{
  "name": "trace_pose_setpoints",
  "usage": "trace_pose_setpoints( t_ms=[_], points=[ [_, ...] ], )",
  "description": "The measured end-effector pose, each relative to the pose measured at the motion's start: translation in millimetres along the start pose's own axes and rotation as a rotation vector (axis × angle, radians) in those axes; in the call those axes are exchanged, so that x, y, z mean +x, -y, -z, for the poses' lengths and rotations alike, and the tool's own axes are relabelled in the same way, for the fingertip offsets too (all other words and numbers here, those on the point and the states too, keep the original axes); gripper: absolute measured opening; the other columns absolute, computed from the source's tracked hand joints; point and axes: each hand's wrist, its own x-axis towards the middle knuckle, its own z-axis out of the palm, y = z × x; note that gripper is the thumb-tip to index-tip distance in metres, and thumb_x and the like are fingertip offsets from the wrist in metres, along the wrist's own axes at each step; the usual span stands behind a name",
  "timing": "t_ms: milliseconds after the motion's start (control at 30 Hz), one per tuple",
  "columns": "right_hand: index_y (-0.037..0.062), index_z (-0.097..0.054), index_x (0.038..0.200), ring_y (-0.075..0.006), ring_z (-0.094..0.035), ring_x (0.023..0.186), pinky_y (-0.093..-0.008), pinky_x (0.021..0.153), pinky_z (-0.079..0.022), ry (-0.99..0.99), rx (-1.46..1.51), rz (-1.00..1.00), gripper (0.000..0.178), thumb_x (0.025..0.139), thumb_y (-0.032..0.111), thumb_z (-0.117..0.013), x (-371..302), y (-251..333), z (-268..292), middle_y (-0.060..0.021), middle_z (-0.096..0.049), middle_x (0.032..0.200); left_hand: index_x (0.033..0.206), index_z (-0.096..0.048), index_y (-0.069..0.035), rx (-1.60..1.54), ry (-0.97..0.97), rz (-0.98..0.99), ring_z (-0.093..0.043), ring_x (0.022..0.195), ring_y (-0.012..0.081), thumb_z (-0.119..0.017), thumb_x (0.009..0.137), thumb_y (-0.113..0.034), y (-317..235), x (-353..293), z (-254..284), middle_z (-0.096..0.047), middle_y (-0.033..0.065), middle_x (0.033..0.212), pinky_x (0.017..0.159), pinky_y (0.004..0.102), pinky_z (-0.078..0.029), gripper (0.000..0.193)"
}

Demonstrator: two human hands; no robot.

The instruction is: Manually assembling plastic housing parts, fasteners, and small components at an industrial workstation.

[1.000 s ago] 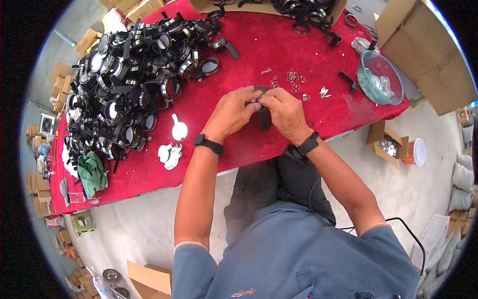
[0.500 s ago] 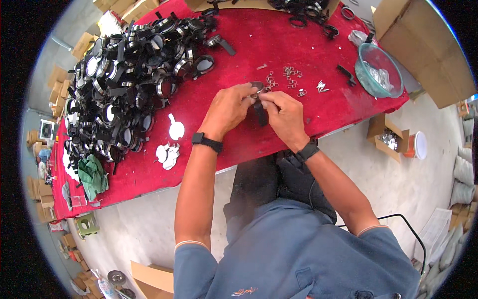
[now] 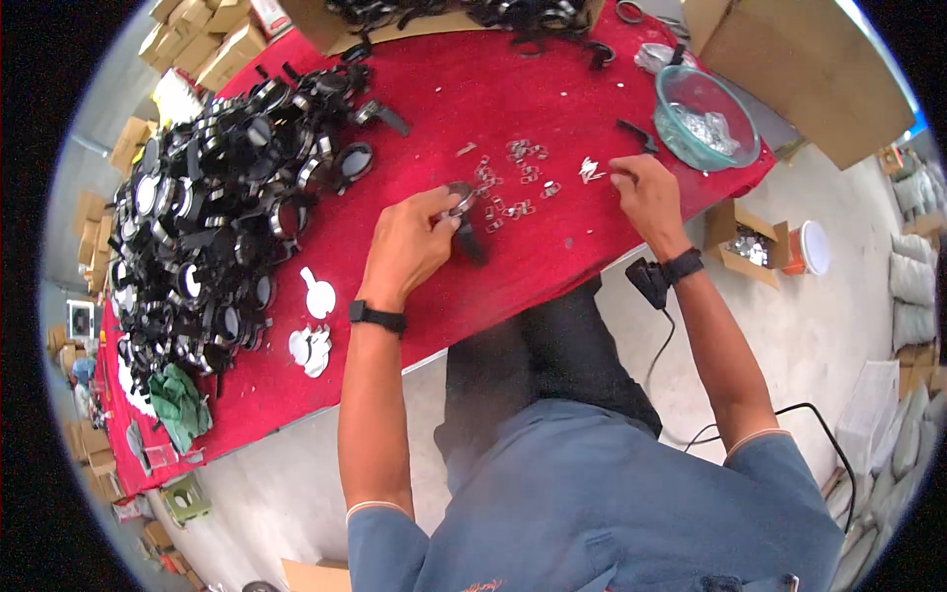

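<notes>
My left hand (image 3: 412, 242) is closed on a round black part with a metal rim (image 3: 461, 200) and a dark flat tab hanging toward me, just above the red cloth. Its fingers hide some of the rim. My right hand (image 3: 651, 202) is apart from it, palm down, with thumb and forefinger bent and slightly parted. Those fingertips are beside a few small white pins (image 3: 590, 171). Between my hands lie several small bent metal clips (image 3: 521, 176), loose on the cloth.
A large heap of similar black ringed parts (image 3: 212, 222) covers the table's left. Nearer me lie white round tabbed pieces (image 3: 312, 347) and a green cloth (image 3: 180, 407). A teal bowl (image 3: 705, 158) with clear bags stands at right; an open carton (image 3: 747, 247) is on the floor below.
My right hand has let go of the black part and moved right, to the white pins. My left hand still holds the part. The whole view has shifted.
</notes>
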Motion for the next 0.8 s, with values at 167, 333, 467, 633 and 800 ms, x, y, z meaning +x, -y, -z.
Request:
trace_pose_setpoints(
  t_ms=[167, 333, 467, 633, 800],
  points=[
    [0.0079, -0.080, 0.107, -0.0380, -0.069, 0.101, -0.0494, 0.090, -0.055, 0.172, -0.054, 0.053, 0.019, 0.091, 0.016, -0.072, 16.6, -17.6, 1.4, -0.0159, -0.072, 0.099, 0.123, -0.078, -0.001, -0.080, -0.110, 0.007, -0.072, 0.120, 0.0391, -0.070, 0.089, -0.008, 3.5, -2.9, -10.6, -0.074, 0.0216, 0.131, 0.106, 0.0426, -0.055, 0.035],
    [0.0083, -0.079, 0.105, -0.0372, -0.069, 0.098, -0.0491, 0.088, -0.055, 0.258, -0.055, 0.077, 0.017, 0.092, 0.016, -0.071, 22.6, -17.4, -2.9, -0.0153, -0.070, 0.099, 0.122, -0.079, -0.002, -0.113, -0.122, 0.045, -0.073, 0.121, 0.0369, -0.072, 0.087, -0.005, 1.0, -1.4, -13.6, -0.074, 0.0208, 0.132, 0.105, 0.0406, -0.056, 0.035],
    [0.0071, -0.075, 0.101, -0.0378, -0.069, 0.096, -0.0492, 0.085, -0.056, 0.306, -0.097, 0.094, 0.013, 0.094, 0.016, -0.070, 26.5, -9.7, -0.6, -0.0155, -0.068, 0.097, 0.122, -0.080, -0.003, -0.174, -0.108, 0.117, -0.073, 0.120, 0.0349, -0.073, 0.087, -0.005, 0.2, -0.6, -12.5, -0.074, 0.0201, 0.132, 0.105, 0.0390, -0.056, 0.035],
    [0.0081, -0.066, 0.104, -0.0385, -0.067, 0.093, -0.0496, 0.080, -0.056, 0.289, -0.164, 0.238, 0.009, 0.097, 0.014, -0.066, 24.0, -18.3, -3.9, -0.0148, -0.063, 0.097, 0.125, -0.079, -0.006, -0.151, -0.119, 0.149, -0.074, 0.120, 0.0283, -0.074, 0.088, 0.000, 3.7, 1.8, -16.3, -0.075, 0.0152, 0.135, 0.105, 0.0354, -0.056, 0.038],
    [0.0097, -0.063, 0.106, -0.0382, -0.066, 0.089, -0.0494, 0.075, -0.055, 0.272, -0.114, 0.307, 0.009, 0.099, 0.015, -0.066, 21.8, -20.2, -2.7, -0.0138, -0.061, 0.099, 0.126, -0.079, -0.007, -0.172, -0.100, 0.126, -0.075, 0.119, 0.0268, -0.073, 0.087, 0.001, 10.1, 2.3, -18.0, -0.076, 0.0146, 0.134, 0.104, 0.0347, -0.056, 0.040]
  ],
)
